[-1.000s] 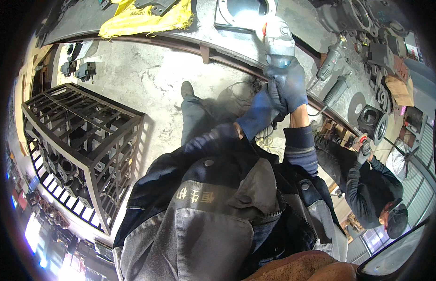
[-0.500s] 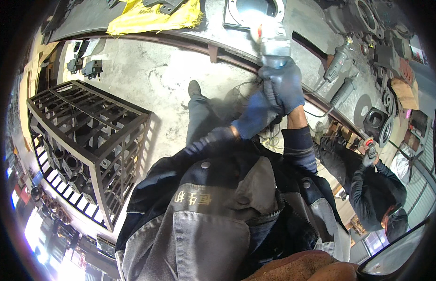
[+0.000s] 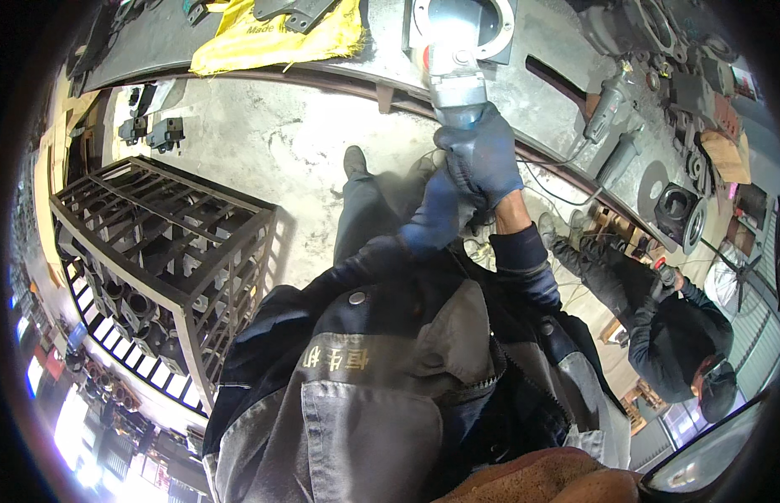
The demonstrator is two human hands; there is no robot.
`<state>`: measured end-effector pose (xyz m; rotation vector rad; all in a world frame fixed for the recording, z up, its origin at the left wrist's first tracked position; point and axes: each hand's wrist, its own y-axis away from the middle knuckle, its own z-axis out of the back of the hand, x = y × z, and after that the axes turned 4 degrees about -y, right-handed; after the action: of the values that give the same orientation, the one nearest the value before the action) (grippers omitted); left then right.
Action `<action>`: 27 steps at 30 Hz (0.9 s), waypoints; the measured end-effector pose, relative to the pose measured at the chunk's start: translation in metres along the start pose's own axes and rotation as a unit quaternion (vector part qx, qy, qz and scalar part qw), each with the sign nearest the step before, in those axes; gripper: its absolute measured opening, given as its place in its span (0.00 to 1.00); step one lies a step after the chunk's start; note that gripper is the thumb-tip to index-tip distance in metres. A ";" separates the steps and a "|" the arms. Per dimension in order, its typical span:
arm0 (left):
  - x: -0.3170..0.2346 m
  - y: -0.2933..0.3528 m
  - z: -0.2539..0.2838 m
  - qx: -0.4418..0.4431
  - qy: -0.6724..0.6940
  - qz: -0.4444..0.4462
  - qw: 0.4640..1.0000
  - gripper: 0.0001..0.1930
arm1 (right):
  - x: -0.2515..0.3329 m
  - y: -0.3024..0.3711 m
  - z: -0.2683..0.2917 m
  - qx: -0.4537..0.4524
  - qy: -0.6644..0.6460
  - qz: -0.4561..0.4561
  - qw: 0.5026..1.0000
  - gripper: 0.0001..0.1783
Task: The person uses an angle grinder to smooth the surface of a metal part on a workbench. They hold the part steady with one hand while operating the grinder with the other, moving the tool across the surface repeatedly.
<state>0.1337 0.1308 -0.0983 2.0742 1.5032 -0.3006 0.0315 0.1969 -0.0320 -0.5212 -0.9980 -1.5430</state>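
An angle grinder [image 3: 459, 88] with a metallic head is held out over the bench in both my gloved hands. My right hand [image 3: 493, 158] is wrapped around its body. My left hand [image 3: 444, 194] closes on the grinder's rear part, close against the right hand, its fingers partly hidden. Beyond the grinder lies a dark square part with a pale ring-shaped face [image 3: 501, 32] around a round opening. The grinder's head is over the left side of this ring, where bright glare hides the disc and any contact.
Two more grinders [image 3: 608, 109] lie on the bench to the right, among castings and a disc [image 3: 652, 180]. A yellow sack [image 3: 277, 42] bearing dark metal parts is at the bench's left. A metal crate [image 3: 176, 293] of castings stands on the floor. A co-worker [image 3: 679, 335] holds a tool at right.
Both my hands and the grinder have shifted left, from the middle of the ring-shaped face to its left side. The co-worker's hands and tool have moved slightly downward in view.
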 end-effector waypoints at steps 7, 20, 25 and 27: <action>-0.042 0.013 0.002 0.056 -0.464 -0.096 0.879 0.26 | -0.022 0.008 -0.005 -0.043 -0.116 -0.006 0.992 0.26; -0.114 0.004 0.027 0.063 -0.346 0.024 0.936 0.28 | 0.026 0.001 -0.053 -0.122 -0.103 -0.038 0.986 0.23; -0.105 0.003 0.032 0.041 -0.198 0.129 0.971 0.21 | 0.025 0.009 -0.052 -0.142 -0.161 -0.075 0.974 0.28; -0.098 0.006 0.035 0.044 -0.255 0.160 0.953 0.20 | 0.024 0.016 -0.049 -0.148 -0.174 -0.083 0.970 0.24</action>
<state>0.1100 0.0315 -0.0778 2.0562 0.8480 -0.7211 0.0510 0.1434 -0.0343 -0.9641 -1.1010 -1.8019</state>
